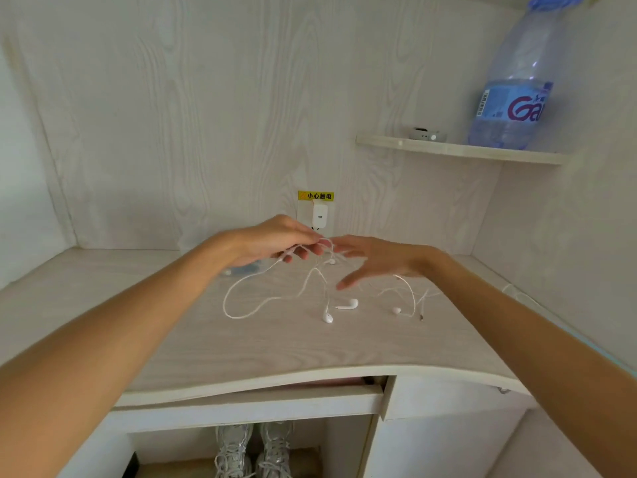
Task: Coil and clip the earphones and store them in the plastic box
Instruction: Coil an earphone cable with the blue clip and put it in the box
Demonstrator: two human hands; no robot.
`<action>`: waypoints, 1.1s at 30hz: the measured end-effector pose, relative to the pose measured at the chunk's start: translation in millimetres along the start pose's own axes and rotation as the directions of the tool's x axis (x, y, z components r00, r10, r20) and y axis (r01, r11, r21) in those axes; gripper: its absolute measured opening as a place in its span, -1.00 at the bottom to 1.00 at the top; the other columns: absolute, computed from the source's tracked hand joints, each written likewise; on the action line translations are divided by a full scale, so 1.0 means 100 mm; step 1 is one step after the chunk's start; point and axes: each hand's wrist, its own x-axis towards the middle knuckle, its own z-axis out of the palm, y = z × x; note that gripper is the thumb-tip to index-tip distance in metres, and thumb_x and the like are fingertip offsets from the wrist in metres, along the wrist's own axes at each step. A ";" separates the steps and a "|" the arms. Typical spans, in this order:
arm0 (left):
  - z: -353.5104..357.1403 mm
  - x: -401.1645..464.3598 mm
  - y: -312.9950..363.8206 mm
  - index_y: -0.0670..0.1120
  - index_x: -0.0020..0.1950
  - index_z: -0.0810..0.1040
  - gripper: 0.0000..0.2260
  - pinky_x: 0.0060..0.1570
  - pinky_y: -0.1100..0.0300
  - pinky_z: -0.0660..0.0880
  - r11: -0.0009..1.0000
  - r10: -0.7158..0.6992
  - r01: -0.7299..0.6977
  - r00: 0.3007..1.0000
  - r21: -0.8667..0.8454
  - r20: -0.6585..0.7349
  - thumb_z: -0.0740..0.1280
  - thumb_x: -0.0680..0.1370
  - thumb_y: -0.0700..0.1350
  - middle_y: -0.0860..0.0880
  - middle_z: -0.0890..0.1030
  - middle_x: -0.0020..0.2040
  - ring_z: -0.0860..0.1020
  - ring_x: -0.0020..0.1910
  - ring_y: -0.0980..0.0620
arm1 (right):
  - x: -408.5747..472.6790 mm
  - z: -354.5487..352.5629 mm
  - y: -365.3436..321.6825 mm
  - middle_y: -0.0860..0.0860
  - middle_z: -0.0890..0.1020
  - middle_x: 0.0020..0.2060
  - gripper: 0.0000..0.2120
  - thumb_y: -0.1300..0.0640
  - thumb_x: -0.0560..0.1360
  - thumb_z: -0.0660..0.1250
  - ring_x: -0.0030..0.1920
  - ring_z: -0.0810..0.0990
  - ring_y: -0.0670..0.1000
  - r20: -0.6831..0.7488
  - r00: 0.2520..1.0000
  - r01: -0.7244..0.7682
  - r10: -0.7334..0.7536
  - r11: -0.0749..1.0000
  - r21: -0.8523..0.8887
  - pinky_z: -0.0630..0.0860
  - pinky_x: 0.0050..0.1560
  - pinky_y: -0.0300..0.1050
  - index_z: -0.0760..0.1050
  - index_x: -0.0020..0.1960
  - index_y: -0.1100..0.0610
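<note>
Hands: left hand (275, 241) pinches cord; right hand (372, 260) spread wide beside it.
Earphones (327, 305): tangled loose across desk (241, 346).
Progress: early; coiling, clipping, boxing remain.
Box: not clearly visible.

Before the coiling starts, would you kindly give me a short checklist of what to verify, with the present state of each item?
1. Cable lifted: ok. The left hand pinches the earphone cable above the desk.
2. Right hand free to wind: ok, fingers straight, holding nothing.
3. Cable untangled: not ok. Loops cross, and earbuds lie scattered.
4. One set only: cannot tell; several earbuds show.
5. Plastic box within reach: cannot tell. Something bluish lies mostly hidden behind the left hand.
6. Clip ready: cannot tell, none visible.
</note>
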 end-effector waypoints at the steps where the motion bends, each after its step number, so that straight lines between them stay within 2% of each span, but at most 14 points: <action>1: -0.02 0.01 0.06 -0.08 0.13 0.63 -0.79 -0.22 0.30 0.35 1.000 0.010 -0.010 1.000 -0.011 -0.002 0.25 0.61 -0.09 0.17 0.62 -0.25 0.48 -0.31 0.23 | 0.05 0.03 -0.09 -0.13 0.34 0.42 -0.29 -0.01 0.41 0.46 0.41 0.27 -0.11 0.037 0.999 0.022 -0.023 0.999 0.033 0.16 0.40 -0.14 0.23 0.47 -0.02; 4: -0.09 0.03 0.09 -0.09 0.09 0.64 -0.82 -0.27 0.32 0.36 0.997 0.001 0.003 0.999 0.076 -0.055 0.27 0.60 -0.11 0.12 0.59 -0.24 0.45 -0.32 0.20 | 0.09 0.01 -0.23 -0.01 0.60 0.15 -0.71 -0.02 0.52 0.32 0.25 0.50 -0.06 0.002 0.999 0.036 -0.037 0.992 0.118 0.30 0.34 -0.16 0.57 0.15 0.12; 6: -0.17 0.04 -0.01 -0.08 0.10 0.62 -0.83 -0.28 0.38 0.38 0.972 0.022 0.010 0.991 0.234 -0.132 0.25 0.60 -0.15 0.07 0.61 -0.18 0.46 -0.27 0.17 | 0.04 -0.08 -0.19 0.04 0.66 -0.13 -0.80 0.05 0.57 0.25 0.02 0.60 -0.02 -0.025 0.999 0.040 -0.036 0.980 0.195 0.42 0.23 -0.17 0.57 -0.04 0.15; 8: -0.26 0.06 -0.18 -0.10 0.12 0.63 -0.81 -0.16 0.34 0.42 0.926 0.063 0.024 0.975 0.377 -0.215 0.24 0.61 -0.18 0.01 0.64 -0.12 0.55 -0.14 0.10 | -0.06 -0.19 -0.06 0.03 0.55 -0.30 -0.81 0.07 0.59 0.23 -0.18 0.54 -0.02 -0.055 0.998 0.015 -0.002 0.974 0.226 0.45 0.16 -0.12 0.54 -0.03 0.15; 10: -0.32 0.08 -0.36 -0.11 0.08 0.65 -0.80 -0.08 0.22 0.42 0.881 0.085 0.084 0.939 0.466 -0.332 0.23 0.60 -0.19 0.00 0.64 -0.13 0.59 -0.02 0.01 | -0.13 -0.26 0.10 0.01 0.53 -0.29 -0.80 0.08 0.59 0.22 -0.21 0.51 -0.04 -0.110 0.993 -0.027 0.043 0.990 0.136 0.44 0.13 -0.12 0.56 0.02 0.17; 12: -0.32 0.09 -0.46 -0.06 0.01 0.66 -0.82 -0.03 0.18 0.42 0.858 0.093 0.136 0.907 0.496 -0.410 0.26 0.59 -0.16 0.04 0.65 -0.15 0.59 -0.02 0.01 | -0.16 -0.27 0.26 0.04 0.62 -0.15 -0.77 0.09 0.60 0.20 -0.08 0.57 -0.01 -0.174 0.981 -0.088 0.089 0.996 0.012 0.42 0.19 -0.14 0.58 0.06 0.16; 15: -0.21 0.17 -0.49 -0.02 -0.06 0.66 -0.85 0.04 0.13 0.44 0.843 0.084 0.155 0.908 0.515 -0.411 0.29 0.58 -0.09 0.05 0.68 -0.09 0.60 0.01 0.00 | -0.17 -0.23 0.39 0.05 0.66 -0.02 -0.77 0.12 0.61 0.18 -0.02 0.60 -0.03 -0.228 0.964 -0.141 0.136 0.990 -0.009 0.44 0.20 -0.13 0.58 0.07 0.16; 18: -0.11 0.22 -0.44 -0.03 0.15 0.60 -0.82 0.11 0.11 0.42 0.794 0.116 0.174 0.897 0.583 -0.427 0.28 0.59 -0.12 -0.01 0.63 0.13 0.54 0.16 -0.04 | -0.15 -0.22 0.46 0.05 0.68 -0.02 -0.76 0.09 0.61 0.17 -0.02 0.64 -0.04 -0.195 0.958 -0.201 0.208 0.978 0.056 0.43 0.22 -0.05 0.55 0.11 0.16; 21: 0.04 0.25 -0.31 -0.05 0.30 0.47 -0.69 0.12 0.07 0.40 0.734 0.278 0.091 0.864 0.673 -0.420 0.32 0.55 -0.13 -0.01 0.52 0.24 0.47 0.21 -0.04 | -0.13 -0.23 0.50 0.04 0.70 -0.04 -0.79 0.12 0.62 0.15 0.02 0.66 -0.02 -0.151 0.963 -0.205 0.225 0.969 0.136 0.50 0.21 -0.02 0.53 0.11 0.16; 24: 0.28 0.30 -0.12 0.03 0.08 0.57 -0.83 -0.02 0.16 0.43 0.805 0.285 -0.032 0.897 0.593 -0.338 0.37 0.50 -0.01 0.11 0.59 0.00 0.57 0.01 0.05 | -0.09 -0.22 0.47 0.09 0.69 -0.03 -0.78 0.18 0.62 0.14 -0.04 0.68 0.00 -0.145 0.961 -0.197 0.235 0.952 0.233 0.61 0.01 -0.15 0.51 0.15 0.23; 26: 0.46 0.38 -0.02 0.02 -0.01 0.62 -0.75 -0.01 0.17 0.47 0.822 0.121 -0.014 0.981 0.570 -0.150 0.37 0.47 0.16 0.11 0.60 -0.08 0.58 -0.03 0.06 | -0.05 -0.21 0.41 0.13 0.68 -0.04 -0.77 0.20 0.62 0.16 -0.10 0.68 0.00 -0.166 0.955 -0.177 0.246 0.922 0.345 0.62 -0.12 -0.23 0.50 0.16 0.28; 28: 0.61 0.47 0.03 -0.13 0.06 0.63 -0.55 -0.07 0.22 0.48 0.860 -0.067 0.035 0.997 0.510 0.046 0.33 0.47 0.23 0.00 0.58 -0.11 0.56 -0.08 0.01 | -0.02 -0.20 0.35 0.16 0.68 -0.03 -0.79 0.23 0.60 0.18 -0.09 0.68 0.01 -0.166 0.953 -0.145 0.254 0.861 0.487 0.62 -0.13 -0.26 0.50 0.15 0.29; 30: 0.73 0.55 0.02 -0.20 0.12 0.59 -0.58 -0.08 0.26 0.48 0.938 -0.139 0.097 0.985 0.333 0.103 0.33 0.51 0.14 -0.01 0.58 -0.11 0.56 -0.06 0.04 | 0.00 -0.18 0.32 0.18 0.66 0.00 -0.79 0.25 0.59 0.21 -0.05 0.67 0.02 -0.162 0.954 -0.125 0.253 0.825 0.552 0.61 -0.08 -0.27 0.52 0.14 0.31; 33: 0.83 0.64 -0.06 -0.23 0.12 0.59 -0.73 -0.09 0.24 0.53 0.985 -0.151 0.152 0.988 -0.084 0.021 0.34 0.55 -0.07 -0.02 0.66 -0.13 0.60 -0.18 0.12 | -0.05 -0.22 0.36 0.13 0.66 0.03 -0.77 0.18 0.56 0.28 0.02 0.65 0.02 -0.207 0.946 -0.118 0.249 0.861 0.495 0.59 0.04 -0.22 0.57 0.15 0.26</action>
